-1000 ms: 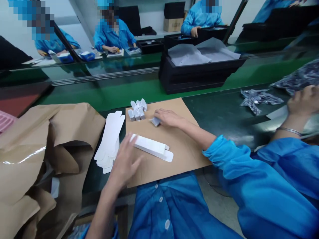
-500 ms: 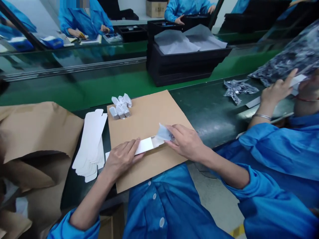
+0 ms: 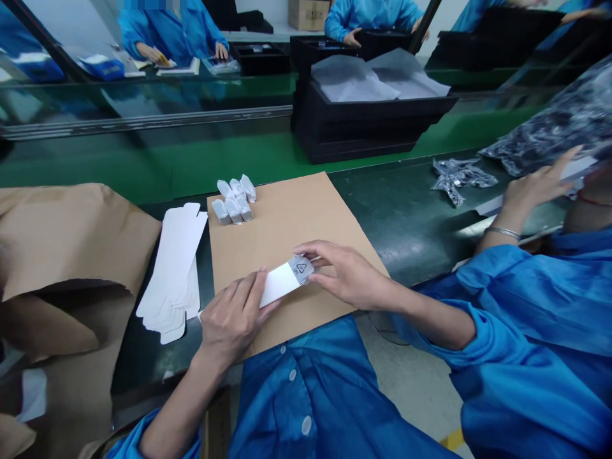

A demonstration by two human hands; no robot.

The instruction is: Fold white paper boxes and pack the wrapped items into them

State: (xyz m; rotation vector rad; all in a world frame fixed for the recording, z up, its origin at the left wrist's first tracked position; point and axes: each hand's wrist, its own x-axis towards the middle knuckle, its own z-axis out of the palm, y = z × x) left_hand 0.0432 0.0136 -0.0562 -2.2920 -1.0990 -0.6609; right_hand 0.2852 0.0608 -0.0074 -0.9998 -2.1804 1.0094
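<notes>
A narrow white carton [image 3: 278,284] lies tilted over the cardboard sheet [image 3: 282,220], and my left hand [image 3: 234,312] is wrapped around its near left part. From the carton's right end sticks a greyish translucent plastic bag [image 3: 301,268] printed with a dark recycling mark; what it contains is hidden. My right hand [image 3: 351,273] has its fingertips and thumb on either side of the bag's end. At the sheet's far left corner sit several small white wrapped pieces [image 3: 233,203]. Flat white carton blanks [image 3: 173,268] are stacked left of the sheet.
A large brown paper bag [image 3: 71,236] gapes at the left. Black trays [image 3: 373,131] with white liner sheets stand behind the cardboard. To the right lie clear-wrapped parts [image 3: 459,178] and a co-worker's hand [image 3: 535,188]. Other people in blue work beyond the glass.
The bag has gone further into the carton, and its loose flap no longer stands up. My right hand has shifted slightly left toward the carton's end. My left hand keeps its hold.
</notes>
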